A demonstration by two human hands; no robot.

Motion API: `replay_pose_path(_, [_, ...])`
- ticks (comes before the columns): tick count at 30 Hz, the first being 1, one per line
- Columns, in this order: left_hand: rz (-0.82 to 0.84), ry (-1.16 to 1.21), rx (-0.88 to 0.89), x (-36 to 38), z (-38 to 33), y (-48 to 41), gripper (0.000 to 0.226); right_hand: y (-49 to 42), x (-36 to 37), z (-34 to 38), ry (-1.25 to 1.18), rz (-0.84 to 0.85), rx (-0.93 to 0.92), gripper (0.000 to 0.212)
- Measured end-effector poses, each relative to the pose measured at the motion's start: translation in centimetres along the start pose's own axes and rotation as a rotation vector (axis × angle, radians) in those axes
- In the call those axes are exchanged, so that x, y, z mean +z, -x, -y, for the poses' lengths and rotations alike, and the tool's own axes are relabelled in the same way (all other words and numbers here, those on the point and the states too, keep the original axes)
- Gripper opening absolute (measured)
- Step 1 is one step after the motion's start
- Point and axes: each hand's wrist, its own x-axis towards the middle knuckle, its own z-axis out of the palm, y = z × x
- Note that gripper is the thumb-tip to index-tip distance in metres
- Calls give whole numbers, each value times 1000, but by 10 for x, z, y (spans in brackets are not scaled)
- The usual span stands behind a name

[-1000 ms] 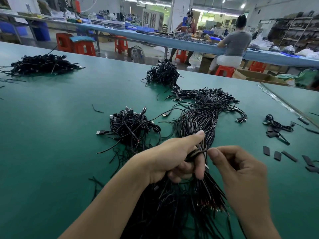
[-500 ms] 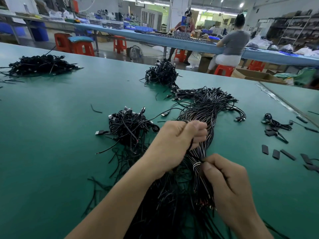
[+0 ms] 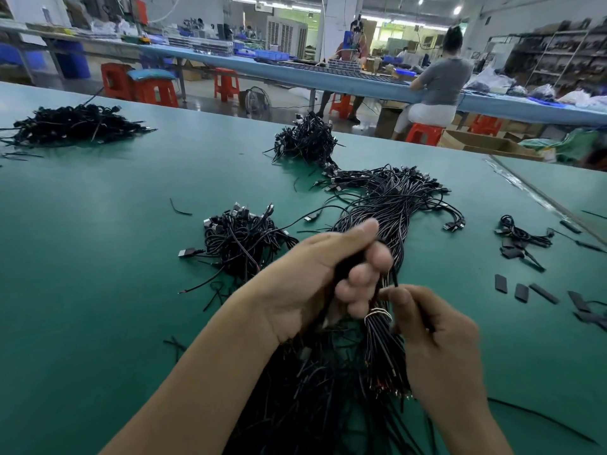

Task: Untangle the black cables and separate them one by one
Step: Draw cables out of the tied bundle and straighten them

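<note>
Since the earlier frame the left hand (image 3: 315, 274) has rolled outward, so its curled fingertips now face the camera, wrapped round the black cable bundle (image 3: 387, 224). On the right hand (image 3: 440, 343), thumb and forefinger pinch one thin strand (image 3: 395, 277) just above the pale band (image 3: 377, 312) binding the bundle; the other fingers are curled. The bundle lies lengthwise on the green table (image 3: 98, 257) — far end fanned out, near end beneath both wrists.

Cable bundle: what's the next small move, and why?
Probably slide the pale band off toward the stripped ends with the right hand. It cinches the cable bundle just below where the left hand grips, and the right fingers pinch the bundle beside it; cables likely won't separate while it's on.
</note>
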Motion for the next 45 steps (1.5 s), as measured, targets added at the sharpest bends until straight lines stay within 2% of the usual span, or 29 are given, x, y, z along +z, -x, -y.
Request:
replay_pose_path(2, [-56,116,148,1,0,-3,36,3,5,0,69,66,-28,19])
replay_pose_path(4, [-176,111,259,0,4,-9,38,5,8,4,131,113,-100,21])
replay_pose_path(6, [-346,-38,310,-4,10,-13,34,6,8,7,124,129,-147,23])
replay_pose_path(8, [-485,-315,311,-5,14,-13,27,6,6,8,108,116,-173,23])
replay_pose_path(11, [-469,-897,96,-5,17,-10,33,4,2,9,108,73,-200,21])
replay_pose_path(12, [-430,-1034,-11,-4,18,-9,41,3,0,8,110,54,-206,20])
replay_pose_path(13, [-380,-1065,-112,-3,19,-8,47,3,-1,8,105,34,-211,18])
replay_pose_path(15, [-258,-893,-236,0,17,-5,54,2,-4,8,61,-14,-194,12])
replay_pose_path(18, [-163,-771,-233,1,11,-1,61,-1,-6,7,-81,-68,-82,11])
replay_pose_path(22, [-64,-639,-208,-1,8,2,60,-2,-8,7,-322,48,79,9])
replay_pose_path(25, [10,-590,-219,-3,7,2,59,-2,-10,8,-486,136,110,6])
replay_pose_path(27, [45,-557,-244,-5,7,3,57,-2,-10,8,-542,178,124,13])
replay_pose_path(32, [46,-537,-272,-8,8,4,54,-2,-14,4,-518,220,147,2])
replay_pose_path(37, [2,-433,-307,-6,9,4,56,0,-14,2,-354,204,88,10])
replay_pose_path(42, [-191,-764,-213,-8,19,-4,60,2,-10,-4,-135,150,71,5])
replay_pose_path(45, [-252,-726,-173,-5,22,-8,55,4,-7,-2,-114,58,49,6])
